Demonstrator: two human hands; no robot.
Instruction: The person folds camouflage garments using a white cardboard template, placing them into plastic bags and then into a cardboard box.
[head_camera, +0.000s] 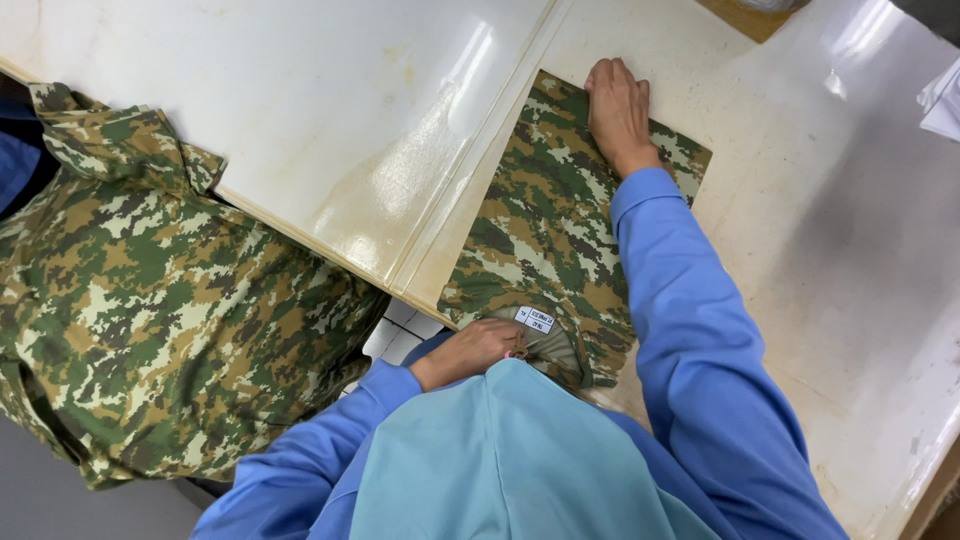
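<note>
Glossy cream table; I pinch folded camouflage garment collar with left hand, right hand flat at its far end

Two hands, one folded camouflage garment, one camouflage pile, one table.

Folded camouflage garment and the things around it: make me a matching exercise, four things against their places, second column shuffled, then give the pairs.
Things:
1. right hand
2. left hand
3. white label
4. pile of camouflage clothing

Places:
A. at the near collar end of the folded camouflage garment
B. pressed flat on the far end of the folded garment
C. off the left edge of the pale table
D. inside the collar, beside the left hand

Pairs: 1-B, 2-A, 3-D, 4-C
</note>
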